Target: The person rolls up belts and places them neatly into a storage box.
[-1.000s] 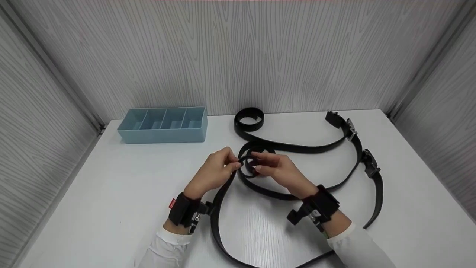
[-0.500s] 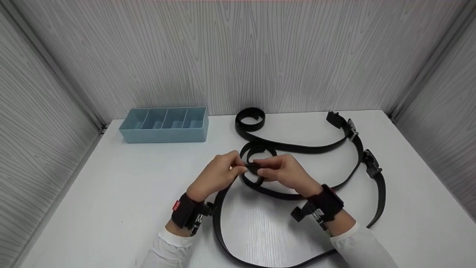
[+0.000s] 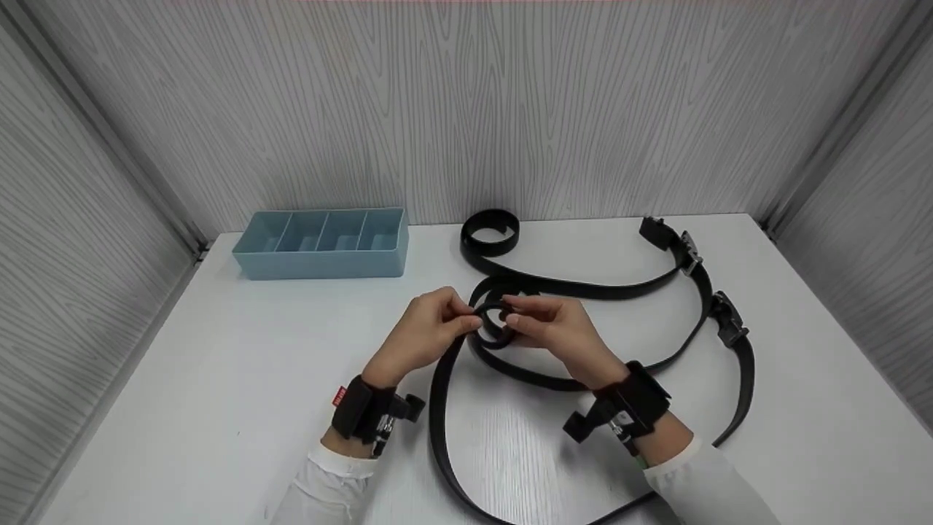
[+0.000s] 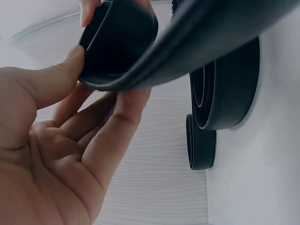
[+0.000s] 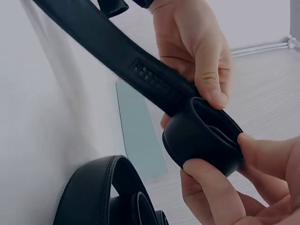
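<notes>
Both hands meet over the middle of the white table (image 3: 219,379) around the rolled end of a black belt (image 3: 437,408). My left hand (image 3: 430,332) pinches the small coil (image 3: 496,321) between thumb and fingers; the left wrist view shows the coil (image 4: 117,42) at my fingertips. My right hand (image 3: 554,328) pinches the same coil (image 5: 201,140) from the other side, thumb and fingers curled round it. The belt's free length runs down toward the table's near edge and curves off to the right.
A blue divided tray (image 3: 321,244) stands at the back left. A rolled black belt (image 3: 490,233) lies at the back centre. Two more black belts with metal buckles (image 3: 689,255) (image 3: 729,321) curve across the right half. Grey panel walls enclose three sides.
The hands lifted slightly and dropped back, still turning the coil. The free length of the belt on the table has shifted a little to the right.
</notes>
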Motion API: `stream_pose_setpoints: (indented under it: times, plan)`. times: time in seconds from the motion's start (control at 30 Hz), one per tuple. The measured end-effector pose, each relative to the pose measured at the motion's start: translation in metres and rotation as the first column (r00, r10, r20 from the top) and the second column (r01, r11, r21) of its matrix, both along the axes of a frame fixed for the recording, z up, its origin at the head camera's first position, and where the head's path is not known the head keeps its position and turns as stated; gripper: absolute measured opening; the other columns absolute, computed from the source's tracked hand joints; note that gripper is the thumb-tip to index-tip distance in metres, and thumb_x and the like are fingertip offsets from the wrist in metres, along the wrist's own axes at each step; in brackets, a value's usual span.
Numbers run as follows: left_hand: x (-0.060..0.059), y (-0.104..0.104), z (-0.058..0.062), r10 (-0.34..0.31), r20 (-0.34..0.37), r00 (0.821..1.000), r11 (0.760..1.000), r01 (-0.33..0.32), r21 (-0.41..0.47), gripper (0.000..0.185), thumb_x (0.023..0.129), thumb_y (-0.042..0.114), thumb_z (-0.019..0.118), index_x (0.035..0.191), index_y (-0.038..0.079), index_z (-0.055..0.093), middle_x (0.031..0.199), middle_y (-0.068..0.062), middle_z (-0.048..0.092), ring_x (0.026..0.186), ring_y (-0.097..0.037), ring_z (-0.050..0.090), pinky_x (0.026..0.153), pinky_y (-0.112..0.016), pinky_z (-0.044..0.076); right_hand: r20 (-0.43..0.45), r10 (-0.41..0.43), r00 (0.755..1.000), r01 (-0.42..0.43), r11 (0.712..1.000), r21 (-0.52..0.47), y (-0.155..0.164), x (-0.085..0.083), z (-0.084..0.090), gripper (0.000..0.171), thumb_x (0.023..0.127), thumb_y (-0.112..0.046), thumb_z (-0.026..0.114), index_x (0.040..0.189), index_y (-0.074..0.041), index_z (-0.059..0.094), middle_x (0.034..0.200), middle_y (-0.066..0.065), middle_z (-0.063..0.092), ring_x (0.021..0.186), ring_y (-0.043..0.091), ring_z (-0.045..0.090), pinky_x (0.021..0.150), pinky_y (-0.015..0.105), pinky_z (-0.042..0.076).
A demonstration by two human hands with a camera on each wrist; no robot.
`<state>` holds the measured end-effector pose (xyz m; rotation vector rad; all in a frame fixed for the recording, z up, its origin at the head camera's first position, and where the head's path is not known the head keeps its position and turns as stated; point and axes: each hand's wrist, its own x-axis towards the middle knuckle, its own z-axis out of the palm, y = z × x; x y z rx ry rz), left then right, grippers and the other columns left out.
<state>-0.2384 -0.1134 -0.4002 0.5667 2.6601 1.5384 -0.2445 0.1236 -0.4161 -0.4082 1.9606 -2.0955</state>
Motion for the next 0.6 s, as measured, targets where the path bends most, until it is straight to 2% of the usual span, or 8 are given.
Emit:
stream_pose_setpoints:
  times: [0.1, 0.2, 0.4, 0.5, 0.6]
  plan:
    - [0.0006, 0.0007, 0.0005, -0.004, -0.034, 0.999, 1.0, 0.003, -0.009, 0.01, 0.098, 0.013, 0.074, 0.096, 0.006, 0.069, 0.086, -0.002, 0.073, 0.07, -0.01, 0.055, 0.063, -0.027, 0.041, -0.016, 0.029, 0.999, -0.029, 0.999, 0.031, 0.0014, -0.0011, 0.0006, 0.044, 0.098, -0.005, 0.072, 0.14, 0.004, 0.061, 0.136, 0.026, 0.063, 0.109, 0.031, 0.072, 0.092, 0.039, 0.058]
    - [0.0018, 0.0009, 0.0008, -0.023, -0.058, 0.998, 0.999, 0.021, -0.03, 0.01, 0.098, 0.011, 0.073, 0.093, 0.005, 0.067, 0.082, -0.003, 0.07, 0.067, -0.01, 0.052, 0.061, -0.026, 0.039, -0.047, 0.067, 0.997, -0.061, 0.991, 0.116, 0.0034, -0.0019, 0.0028, 0.043, 0.098, -0.006, 0.072, 0.14, 0.002, 0.063, 0.138, 0.023, 0.063, 0.111, 0.03, 0.071, 0.092, 0.038, 0.058]
    - [0.0041, 0.0029, -0.0003, -0.093, -0.084, 0.992, 0.988, 0.082, -0.131, 0.013, 0.098, 0.011, 0.073, 0.088, 0.007, 0.066, 0.082, -0.002, 0.067, 0.066, -0.011, 0.048, 0.06, -0.026, 0.037, -0.128, 0.153, 0.98, -0.103, 0.938, 0.332, 0.007, -0.0025, 0.0071, 0.037, 0.098, -0.012, 0.073, 0.133, -0.003, 0.07, 0.129, 0.017, 0.07, 0.105, 0.025, 0.073, 0.084, 0.031, 0.06]
    - [0.0046, 0.0035, -0.0007, -0.099, -0.085, 0.991, 0.984, 0.085, -0.159, 0.013, 0.097, 0.01, 0.075, 0.087, 0.008, 0.066, 0.084, 0.0, 0.068, 0.067, -0.012, 0.049, 0.06, -0.027, 0.038, -0.131, 0.183, 0.974, -0.127, 0.927, 0.352, 0.0082, -0.0032, 0.0055, 0.036, 0.097, -0.012, 0.074, 0.132, -0.003, 0.071, 0.125, 0.021, 0.071, 0.101, 0.024, 0.074, 0.081, 0.03, 0.06]
    - [0.0037, 0.0032, -0.0009, -0.088, -0.062, 0.994, 0.987, 0.079, -0.137, 0.012, 0.096, 0.012, 0.076, 0.089, 0.009, 0.068, 0.084, 0.0, 0.068, 0.066, -0.012, 0.049, 0.059, -0.027, 0.037, -0.11, 0.179, 0.978, -0.137, 0.941, 0.309, 0.0082, -0.0037, 0.0035, 0.037, 0.097, -0.009, 0.074, 0.133, -0.001, 0.069, 0.126, 0.023, 0.07, 0.104, 0.03, 0.074, 0.082, 0.031, 0.06]
